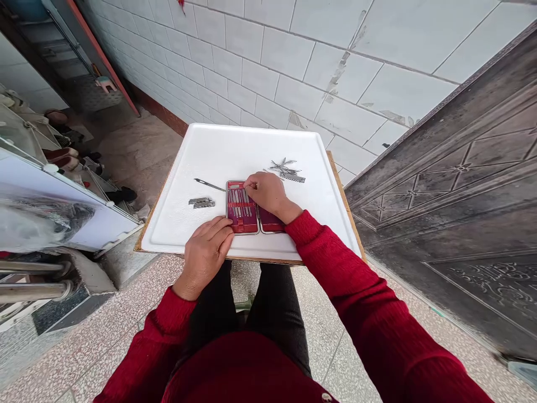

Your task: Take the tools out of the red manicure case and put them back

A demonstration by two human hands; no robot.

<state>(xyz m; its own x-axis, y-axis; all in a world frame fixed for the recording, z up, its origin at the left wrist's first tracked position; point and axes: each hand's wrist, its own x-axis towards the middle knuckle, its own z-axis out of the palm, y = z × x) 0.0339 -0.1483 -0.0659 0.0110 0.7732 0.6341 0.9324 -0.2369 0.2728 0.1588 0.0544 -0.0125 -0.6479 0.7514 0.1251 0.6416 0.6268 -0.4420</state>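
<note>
An opened manicure case [242,228], red and purple inside, lies on a white foam board [247,146]. Several slim metal tools [238,211] sit in a row under a red strap in its left half. My left hand [207,246] grips the lower left edge of the case, fingers together. Over the top of the tool row, my right hand [268,193] is closed in a pinch; what its fingertips hold is hidden. Its wrist covers much of the case's right half. Left of the case lie nail clippers [202,202] and a thin pointed metal tool [210,184].
Behind my right hand, a small heap of metal grooming tools [287,169] rests on the board. The board sits on a brown-edged support [347,207]. A tiled wall [268,56] stands behind, a dark carved door [453,179] at right, and a shoe rack [62,157] at left.
</note>
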